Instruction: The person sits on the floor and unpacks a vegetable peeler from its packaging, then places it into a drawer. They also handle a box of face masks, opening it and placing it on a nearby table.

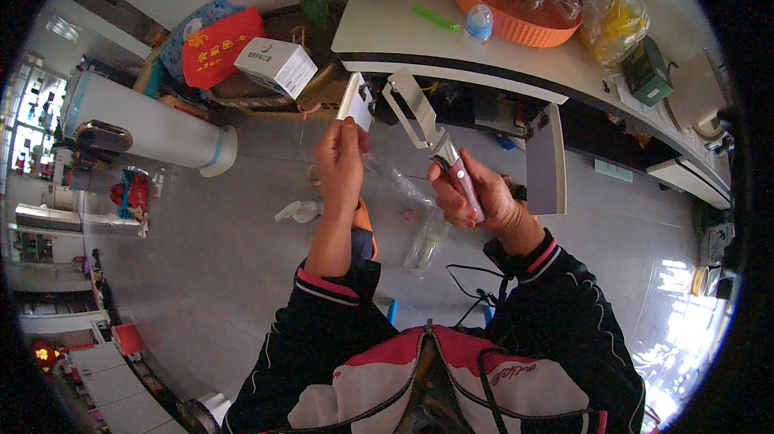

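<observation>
My left hand [340, 152] grips the upper edge of a white cabinet door [358, 101], its thumb lying along the edge. Dark hinge fittings show on the door's inner side. In my right hand [484, 198] is a large metal peeler [417, 108], held by its pink riveted handle with the slotted, frame-like head pointing up and away. The peeler is in front of the open cabinet [459, 98], whose dark inside is partly hidden behind it. To the right of my right hand, a second cabinet door [546, 162] stands swung out.
On the white countertop [387, 28] are an orange basin [514, 25], a baby bottle [479, 24] and a green plastic tool [435, 18]. A white box [275, 65] and red bag [221, 47] sit at left. Clear plastic packaging [426, 246] lies on the floor near a white cylindrical appliance [157, 122].
</observation>
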### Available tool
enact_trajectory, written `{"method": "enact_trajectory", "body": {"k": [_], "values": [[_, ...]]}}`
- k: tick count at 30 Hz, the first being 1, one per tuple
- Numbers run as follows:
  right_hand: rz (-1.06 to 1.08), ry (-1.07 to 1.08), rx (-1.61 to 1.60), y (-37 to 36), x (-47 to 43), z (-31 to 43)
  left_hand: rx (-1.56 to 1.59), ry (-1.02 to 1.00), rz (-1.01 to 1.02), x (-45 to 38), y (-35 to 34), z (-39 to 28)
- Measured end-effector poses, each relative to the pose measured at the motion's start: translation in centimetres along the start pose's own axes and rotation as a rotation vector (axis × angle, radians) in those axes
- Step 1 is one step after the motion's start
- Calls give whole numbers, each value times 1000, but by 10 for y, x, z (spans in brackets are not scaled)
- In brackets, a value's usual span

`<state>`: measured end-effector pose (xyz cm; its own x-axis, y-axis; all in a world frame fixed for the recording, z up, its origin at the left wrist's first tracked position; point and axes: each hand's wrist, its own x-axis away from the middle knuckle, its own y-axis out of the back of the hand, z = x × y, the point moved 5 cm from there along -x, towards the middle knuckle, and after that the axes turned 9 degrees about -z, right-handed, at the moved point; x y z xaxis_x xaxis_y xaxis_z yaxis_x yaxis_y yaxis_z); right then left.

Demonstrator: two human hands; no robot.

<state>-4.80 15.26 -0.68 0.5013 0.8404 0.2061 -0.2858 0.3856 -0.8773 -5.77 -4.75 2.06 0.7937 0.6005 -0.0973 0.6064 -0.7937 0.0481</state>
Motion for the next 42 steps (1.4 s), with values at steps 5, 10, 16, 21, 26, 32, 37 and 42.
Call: {"method": "enact_trajectory", "body": {"k": [5, 10, 16, 21, 26, 32, 37, 42], "values": [[39, 25, 23, -7, 0, 2, 32, -72, 23, -4, 5, 5], [196, 4, -100, -6, 1, 2, 68, -51, -28, -1, 4, -1], [12, 76, 47, -10, 1, 6, 55, -158, -41, -3, 9, 3], [-255, 261, 663, -21, 3, 16, 242, -113, -111, -9, 13, 13], [-513, 771, 1532, -23, 3, 10, 410, 160, -127, -11, 16, 39], [-516, 845, 1587, -25, -3, 4, 667, 491, -91, -4, 8, 63], [-623, 887, 1715, -15, -6, 8, 806, 530, 56, -6, 7, 72], [-793, 886, 1725, -6, 0, 29, 775, 441, 71, -13, 19, 73]]}}
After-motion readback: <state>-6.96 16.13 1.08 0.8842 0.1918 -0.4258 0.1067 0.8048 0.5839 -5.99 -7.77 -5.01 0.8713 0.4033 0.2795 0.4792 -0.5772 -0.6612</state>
